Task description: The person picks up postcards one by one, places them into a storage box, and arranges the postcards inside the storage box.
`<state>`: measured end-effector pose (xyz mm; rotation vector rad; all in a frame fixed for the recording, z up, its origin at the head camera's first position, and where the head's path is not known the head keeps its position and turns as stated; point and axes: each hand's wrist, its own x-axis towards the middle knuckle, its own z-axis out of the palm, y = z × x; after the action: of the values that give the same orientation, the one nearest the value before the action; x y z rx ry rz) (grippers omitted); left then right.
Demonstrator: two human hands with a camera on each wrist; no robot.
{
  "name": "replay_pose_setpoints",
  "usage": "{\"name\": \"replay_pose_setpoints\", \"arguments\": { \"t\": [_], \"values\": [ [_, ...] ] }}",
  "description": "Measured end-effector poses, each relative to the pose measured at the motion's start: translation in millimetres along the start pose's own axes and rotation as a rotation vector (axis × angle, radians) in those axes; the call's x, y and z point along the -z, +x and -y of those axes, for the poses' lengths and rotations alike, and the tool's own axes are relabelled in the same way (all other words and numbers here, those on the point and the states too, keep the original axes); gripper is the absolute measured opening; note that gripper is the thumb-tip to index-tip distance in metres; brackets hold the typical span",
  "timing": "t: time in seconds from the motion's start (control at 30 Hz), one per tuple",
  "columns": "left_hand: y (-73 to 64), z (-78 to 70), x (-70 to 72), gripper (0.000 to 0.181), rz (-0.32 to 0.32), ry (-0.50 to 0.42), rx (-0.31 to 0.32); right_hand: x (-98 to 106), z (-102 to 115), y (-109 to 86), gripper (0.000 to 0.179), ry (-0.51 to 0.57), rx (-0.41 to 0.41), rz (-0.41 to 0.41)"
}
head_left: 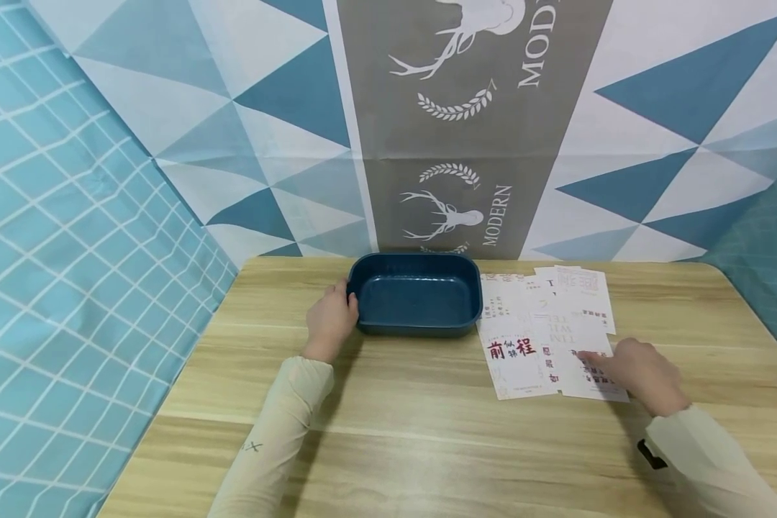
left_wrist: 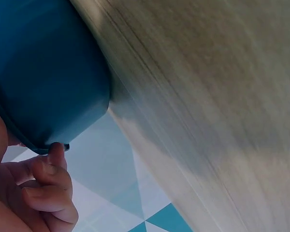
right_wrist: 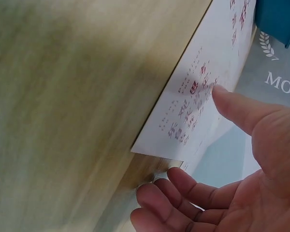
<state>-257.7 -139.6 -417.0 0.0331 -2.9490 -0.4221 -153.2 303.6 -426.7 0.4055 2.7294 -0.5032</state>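
Observation:
A dark blue rectangular dish (head_left: 417, 301) stands at the back of the wooden table. My left hand (head_left: 330, 320) grips its left end by the rim, with the fingers (left_wrist: 52, 180) curled at the corner in the left wrist view. To the dish's right lies an overlapping spread of white paper cards (head_left: 514, 380) printed with red, black and pale characters. My right hand (head_left: 644, 375) is at the right edge of this spread, its fingers loosely bent. In the right wrist view its thumb reaches over the printed face of the front card (right_wrist: 159, 137).
Blue and white triangle-patterned cloth (head_left: 291, 108) hangs behind the table, with a grey deer-print panel (head_left: 388, 129) in the middle. A teal cloth with white grid lines (head_left: 45, 288) borders the left side. Wooden tabletop (head_left: 421, 446) lies in front of the dish.

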Motion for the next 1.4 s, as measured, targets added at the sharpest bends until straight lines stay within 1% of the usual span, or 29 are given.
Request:
{"name": "replay_pose_setpoints", "arguments": {
  "t": [0.13, 0.27, 0.47, 0.63, 0.77, 0.97, 1.13, 1.23, 1.4],
  "values": [
    [1.5, -1.9, 0.1, 0.040, -0.011, 0.006, -0.002, 2.6, -0.5, 1.4, 0.058, 0.008, -0.007, 0.008],
    [3.2, -4.2, 0.5, 0.039, -0.018, 0.010, -0.002, 5.9, -2.0, 3.3, 0.056, 0.039, 0.004, 0.023],
    [5.5, -6.6, 2.3, 0.040, -0.002, 0.011, 0.014, 10.7, -4.6, 7.9, 0.056, 0.080, 0.015, 0.054],
    [7.1, -7.8, 2.8, 0.041, 0.016, 0.017, 0.025, 10.1, -9.9, 11.7, 0.055, 0.138, 0.005, 0.096],
    [6.7, -7.5, 2.3, 0.041, 0.023, 0.025, 0.024, 9.2, -11.6, 13.3, 0.051, 0.188, -0.015, 0.100],
    [4.8, -5.4, 1.1, 0.042, 0.022, 0.020, 0.025, 13.7, -12.7, 16.4, 0.041, 0.260, 0.020, 0.042],
    [3.0, -3.1, -1.6, 0.043, 0.027, 0.024, 0.030, 14.8, -18.1, 20.8, 0.055, 0.308, 0.002, 0.009],
    [2.3, -2.6, -2.9, 0.043, 0.027, 0.029, 0.030, 10.8, -20.8, 21.9, 0.056, 0.346, -0.011, -0.016],
    [3.2, -2.6, -3.7, 0.042, 0.018, 0.034, 0.027, 4.4, -23.6, 22.1, 0.054, 0.401, 0.004, -0.120]
  ]
}}
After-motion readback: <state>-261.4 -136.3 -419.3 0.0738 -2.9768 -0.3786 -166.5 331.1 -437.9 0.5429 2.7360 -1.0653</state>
